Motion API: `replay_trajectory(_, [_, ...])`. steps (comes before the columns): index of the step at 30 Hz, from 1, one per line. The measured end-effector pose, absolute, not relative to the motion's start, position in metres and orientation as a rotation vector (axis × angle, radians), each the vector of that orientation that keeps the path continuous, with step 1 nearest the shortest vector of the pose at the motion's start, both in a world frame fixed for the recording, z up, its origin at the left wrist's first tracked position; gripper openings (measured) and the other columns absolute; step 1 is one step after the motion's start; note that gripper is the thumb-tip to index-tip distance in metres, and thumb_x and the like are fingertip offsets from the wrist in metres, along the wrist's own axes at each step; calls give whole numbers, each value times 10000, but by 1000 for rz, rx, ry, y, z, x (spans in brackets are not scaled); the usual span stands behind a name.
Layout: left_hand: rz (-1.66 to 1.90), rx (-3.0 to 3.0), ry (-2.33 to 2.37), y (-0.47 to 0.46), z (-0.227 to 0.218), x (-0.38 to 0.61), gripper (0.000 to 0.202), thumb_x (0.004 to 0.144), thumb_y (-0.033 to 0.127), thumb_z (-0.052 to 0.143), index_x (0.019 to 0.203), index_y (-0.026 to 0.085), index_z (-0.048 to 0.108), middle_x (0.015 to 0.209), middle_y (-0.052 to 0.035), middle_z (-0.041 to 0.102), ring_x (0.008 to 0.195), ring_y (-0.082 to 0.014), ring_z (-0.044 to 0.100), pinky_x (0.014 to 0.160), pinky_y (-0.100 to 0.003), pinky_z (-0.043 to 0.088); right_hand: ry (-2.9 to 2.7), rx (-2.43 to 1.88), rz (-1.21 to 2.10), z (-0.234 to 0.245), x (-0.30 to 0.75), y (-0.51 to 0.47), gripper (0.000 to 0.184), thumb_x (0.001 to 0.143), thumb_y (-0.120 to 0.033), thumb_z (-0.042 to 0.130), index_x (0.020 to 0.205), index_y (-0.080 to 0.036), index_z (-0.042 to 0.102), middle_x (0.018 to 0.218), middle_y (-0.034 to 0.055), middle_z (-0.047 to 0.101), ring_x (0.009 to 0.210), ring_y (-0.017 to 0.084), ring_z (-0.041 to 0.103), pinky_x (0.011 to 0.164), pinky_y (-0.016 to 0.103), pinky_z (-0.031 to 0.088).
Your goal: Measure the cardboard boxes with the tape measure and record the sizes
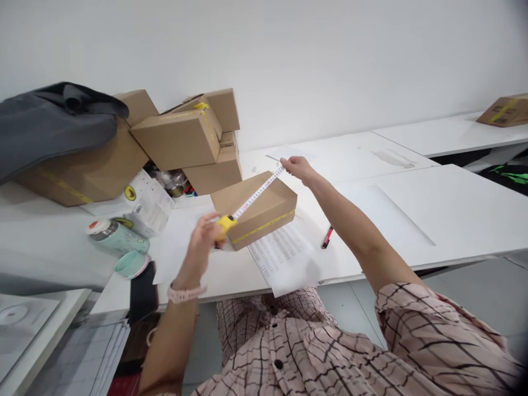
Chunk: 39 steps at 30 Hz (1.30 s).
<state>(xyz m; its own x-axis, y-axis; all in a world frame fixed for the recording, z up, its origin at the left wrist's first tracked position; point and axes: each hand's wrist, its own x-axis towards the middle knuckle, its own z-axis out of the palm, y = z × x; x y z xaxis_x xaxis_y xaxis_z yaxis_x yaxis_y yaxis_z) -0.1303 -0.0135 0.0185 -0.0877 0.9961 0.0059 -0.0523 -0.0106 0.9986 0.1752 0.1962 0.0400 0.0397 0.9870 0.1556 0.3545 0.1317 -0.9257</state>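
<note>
A yellow tape measure (226, 222) is gripped in my left hand (203, 239), at the near left end of a closed cardboard box (251, 203). Its white blade (259, 190) runs slantwise above the box top. At the far end, my right hand (297, 167) pinches the blade's tip, just past the box's back edge. Yellow tape (264, 226) crosses the box's near side. Partly under the box lies a printed sheet (284, 256) with rows of small text. Whether the blade touches the cardboard, I cannot tell.
A red and black pen-like tool (327, 237) lies right of the sheet. Stacked cardboard boxes (177, 137) and a dark grey bag (58, 121) rise at the left. Nearer are a mint bottle (119, 236) and a mint cup (131, 265). Another box (504, 111) sits far right.
</note>
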Motion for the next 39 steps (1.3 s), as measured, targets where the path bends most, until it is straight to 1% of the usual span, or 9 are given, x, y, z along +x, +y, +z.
replay_trajectory(4, [914,1067,905,-61,-1,-52,588,718,404,820,1226,226,582,1070,-69,656,694,-197,736,500,-271,547,-1758,-1119,902,63,145,183,448,922,-497,670,640,-212,469,632,-27,450,623,114,365,629,289,310])
replay_trajectory(8, [1066,910,829,-51,-10,4,624,682,504,845,1157,220,557,1160,-80,629,725,-201,752,513,-257,549,-1975,-1155,908,60,99,189,473,906,-514,680,628,-219,437,620,-33,406,633,120,337,637,294,299])
replay_trajectory(14, [1152,791,885,-2,2,10,646,618,535,879,1040,176,547,990,-65,661,675,-192,745,519,-237,526,-1962,-1410,832,39,69,226,439,899,-623,624,744,-222,538,675,9,553,735,171,457,743,310,375])
replay_trajectory(20, [1137,762,908,-1,-3,9,624,644,540,852,1036,169,539,930,-44,665,640,-184,740,496,-225,507,-2098,-1498,697,22,66,242,303,876,-514,640,840,-214,661,847,25,701,808,189,588,877,342,402])
replay_trajectory(25, [1158,759,942,3,-2,14,634,631,561,832,1015,159,529,895,-38,667,589,-173,723,475,-220,502,-2089,-1507,691,18,62,246,315,837,-531,669,848,-216,670,857,27,720,822,201,611,871,351,429])
replay_trajectory(28, [1188,832,953,-11,4,6,579,681,552,790,1023,150,551,973,-63,681,571,-151,710,468,-219,509,-2032,-1394,742,22,75,244,434,880,-628,584,865,-207,687,911,52,736,865,221,633,879,358,461])
replay_trajectory(32, [1386,1080,1075,-57,4,-35,566,737,431,791,1210,207,574,1246,-90,660,684,-141,725,511,-226,574,-1699,-1135,824,26,130,219,715,938,-779,333,1053,-188,721,1201,127,730,1092,243,658,1018,397,464])
replay_trajectory(35, [1617,1127,1273,-80,-12,-71,639,745,400,808,1300,251,530,1325,-95,628,741,-153,737,564,-254,619,-1543,-1269,895,14,175,180,833,909,-835,321,1270,-173,675,1328,191,681,1245,299,620,1101,484,434])
replay_trajectory(39, [1550,981,1362,-65,-28,-97,580,718,477,784,1168,195,552,1063,-43,670,599,-146,715,504,-273,603,-1602,-1320,1052,-5,196,125,866,899,-850,309,1506,-268,514,1567,121,515,1408,312,518,1160,486,424])
